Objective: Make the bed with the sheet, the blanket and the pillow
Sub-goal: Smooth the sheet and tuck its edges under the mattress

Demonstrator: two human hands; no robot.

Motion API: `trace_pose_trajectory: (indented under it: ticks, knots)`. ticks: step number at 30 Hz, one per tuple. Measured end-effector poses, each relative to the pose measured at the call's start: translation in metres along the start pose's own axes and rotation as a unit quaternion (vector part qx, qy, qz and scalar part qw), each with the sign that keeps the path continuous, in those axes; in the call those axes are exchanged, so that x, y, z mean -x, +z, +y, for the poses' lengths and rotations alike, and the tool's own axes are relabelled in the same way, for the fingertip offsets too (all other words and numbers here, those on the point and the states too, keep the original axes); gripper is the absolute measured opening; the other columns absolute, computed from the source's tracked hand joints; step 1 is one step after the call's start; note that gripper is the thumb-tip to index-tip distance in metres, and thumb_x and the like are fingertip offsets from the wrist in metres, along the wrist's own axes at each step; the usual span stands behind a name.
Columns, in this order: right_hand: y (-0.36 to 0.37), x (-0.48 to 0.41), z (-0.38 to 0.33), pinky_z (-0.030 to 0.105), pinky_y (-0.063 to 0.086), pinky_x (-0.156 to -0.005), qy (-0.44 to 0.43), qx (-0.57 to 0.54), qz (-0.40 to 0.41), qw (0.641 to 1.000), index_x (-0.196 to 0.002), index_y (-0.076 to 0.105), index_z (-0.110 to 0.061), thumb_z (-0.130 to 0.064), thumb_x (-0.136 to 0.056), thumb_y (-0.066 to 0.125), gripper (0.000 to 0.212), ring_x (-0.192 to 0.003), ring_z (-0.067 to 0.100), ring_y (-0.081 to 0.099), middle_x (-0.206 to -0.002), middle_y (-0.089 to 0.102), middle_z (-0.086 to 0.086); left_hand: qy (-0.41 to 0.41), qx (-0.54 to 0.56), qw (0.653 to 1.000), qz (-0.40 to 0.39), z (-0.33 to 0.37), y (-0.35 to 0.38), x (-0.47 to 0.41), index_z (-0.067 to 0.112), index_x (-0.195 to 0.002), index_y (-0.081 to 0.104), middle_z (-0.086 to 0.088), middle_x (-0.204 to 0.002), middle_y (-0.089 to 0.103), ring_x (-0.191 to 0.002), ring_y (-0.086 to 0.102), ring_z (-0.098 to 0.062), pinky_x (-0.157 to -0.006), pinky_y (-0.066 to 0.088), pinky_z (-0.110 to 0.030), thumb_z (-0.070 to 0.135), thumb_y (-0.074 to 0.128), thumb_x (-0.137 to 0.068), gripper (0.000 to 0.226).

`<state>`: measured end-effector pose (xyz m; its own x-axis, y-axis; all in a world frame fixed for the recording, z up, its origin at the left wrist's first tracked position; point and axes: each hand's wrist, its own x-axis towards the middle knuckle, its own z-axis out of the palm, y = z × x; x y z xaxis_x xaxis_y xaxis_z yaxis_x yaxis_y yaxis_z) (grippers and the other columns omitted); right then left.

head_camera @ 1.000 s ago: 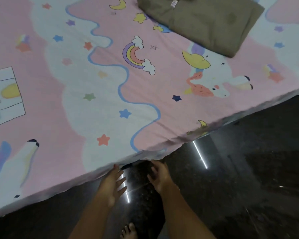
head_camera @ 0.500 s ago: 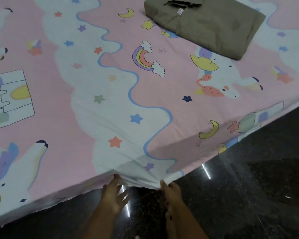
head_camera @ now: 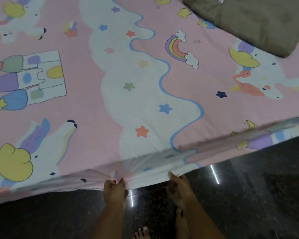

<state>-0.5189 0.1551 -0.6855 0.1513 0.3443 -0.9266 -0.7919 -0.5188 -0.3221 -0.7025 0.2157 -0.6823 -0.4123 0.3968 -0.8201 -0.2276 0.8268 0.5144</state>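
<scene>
A pink and white sheet (head_camera: 97, 104) printed with unicorns, stars, a rainbow and a castle covers the bed. Its near edge hangs over the side of the bed. My left hand (head_camera: 114, 191) pinches this hanging edge, and the cloth bunches into folds at the fingers. My right hand (head_camera: 179, 188) grips the same edge a little to the right. A folded olive-brown blanket (head_camera: 252, 23) lies on the sheet at the far right. No pillow is in view.
Dark polished stone floor (head_camera: 248, 195) runs along the near side of the bed, with light streaks reflected in it. My bare feet (head_camera: 142, 232) stand on it just below my hands.
Both hands went from open beside the bed edge to gripping the sheet's edge. The edge has been drawn outward and down over the side. The view has moved closer.
</scene>
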Motion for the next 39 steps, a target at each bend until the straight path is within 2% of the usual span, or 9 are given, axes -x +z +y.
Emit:
trace_pose_trajectory:
  ticks: [6,10,13,17,21,25,29,36,39]
  knots:
    - [0.06,0.013,0.022,0.03,0.053,-0.067,0.081,-0.031,-0.157,0.984,-0.106,0.064,-0.012,-0.007,-0.066,0.08,0.043,-0.082,0.021,0.063,-0.096,0.071,0.007,-0.021,-0.006,0.999,-0.028,-0.001,-0.011,0.006,0.017,-0.066,0.03,-0.009,-0.059,0.036,-0.025,0.039,-0.008,-0.034,0.032,-0.015,-0.001,0.052,-0.093,0.039]
    - [0.085,0.013,0.039,0.044,0.049,-0.097,0.041,-0.024,-0.116,0.992,-0.113,0.065,-0.009,-0.02,-0.066,0.076,0.049,-0.107,0.031,0.064,-0.112,0.07,0.013,-0.046,0.008,0.998,-0.034,-0.005,-0.017,0.009,0.013,-0.071,0.041,-0.011,-0.054,0.043,-0.031,0.043,-0.012,-0.045,0.032,-0.018,0.004,0.054,-0.094,0.028]
    - [0.086,0.018,0.053,0.041,0.054,-0.091,-0.007,0.013,-0.095,0.995,-0.116,0.063,-0.007,-0.021,-0.077,0.073,0.042,-0.102,0.028,0.067,-0.109,0.071,0.011,-0.076,-0.008,0.997,-0.033,-0.006,-0.024,0.005,0.01,-0.075,0.048,-0.013,-0.058,0.047,-0.04,0.044,-0.017,-0.047,0.034,-0.02,0.007,0.059,-0.092,0.02]
    - [0.072,0.026,0.065,0.043,0.049,-0.098,-0.078,0.04,-0.04,0.995,-0.123,0.058,-0.014,-0.05,-0.041,0.092,0.096,-0.108,0.027,0.064,-0.117,0.068,0.005,-0.111,-0.049,0.991,-0.057,-0.002,-0.04,0.005,0.011,-0.095,0.056,-0.013,-0.083,0.062,-0.06,0.053,-0.019,-0.051,0.034,-0.024,0.011,0.063,-0.088,0.01]
    - [0.075,0.022,0.059,0.045,0.041,-0.107,-0.112,0.066,-0.029,0.991,-0.128,0.056,-0.011,-0.047,-0.045,0.089,0.097,-0.114,0.025,0.06,-0.124,0.064,0.005,-0.121,0.101,0.974,-0.161,0.02,-0.069,-0.008,0.013,-0.094,0.059,0.007,-0.043,0.046,-0.037,0.044,-0.008,-0.039,0.035,-0.015,0.014,0.07,-0.071,0.025]
    - [0.078,0.015,0.057,0.048,0.041,-0.107,-0.113,0.093,-0.018,0.989,-0.129,0.056,-0.016,-0.046,-0.052,0.087,0.088,-0.114,0.026,0.06,-0.126,0.063,0.005,-0.069,0.266,0.957,-0.094,0.063,-0.095,-0.023,0.017,-0.065,0.051,0.0,-0.052,0.046,-0.055,0.042,-0.016,-0.049,0.038,-0.024,0.012,0.059,-0.076,0.015]
    - [0.071,0.008,0.067,0.05,0.041,-0.106,-0.078,0.1,-0.024,0.992,-0.13,0.057,-0.017,-0.061,-0.032,0.09,0.112,-0.113,0.028,0.06,-0.122,0.066,0.004,-0.064,0.24,0.968,-0.04,0.087,-0.114,-0.051,0.016,-0.113,0.052,-0.012,-0.1,0.059,-0.08,0.058,-0.026,-0.062,0.047,-0.032,0.004,0.052,-0.076,0.038]
    - [0.06,0.017,0.074,0.05,0.043,-0.104,-0.055,0.133,-0.029,0.989,-0.132,0.054,-0.007,-0.037,-0.071,0.075,0.071,-0.111,0.03,0.062,-0.123,0.064,0.012,-0.132,0.253,0.953,-0.1,0.071,-0.091,-0.04,0.014,-0.089,0.055,-0.004,-0.087,0.054,-0.073,0.054,-0.021,-0.071,0.046,-0.032,0.019,0.051,-0.085,0.007]
    - [0.052,0.022,0.077,0.05,0.044,-0.103,-0.067,0.137,-0.04,0.988,-0.128,0.057,-0.009,-0.052,-0.051,0.088,0.094,-0.11,0.029,0.063,-0.12,0.066,0.01,-0.117,0.277,0.95,-0.085,0.066,-0.083,-0.041,0.015,-0.095,0.059,-0.004,-0.085,0.061,-0.073,0.058,-0.02,-0.059,0.055,-0.027,0.011,0.052,-0.088,0.01]
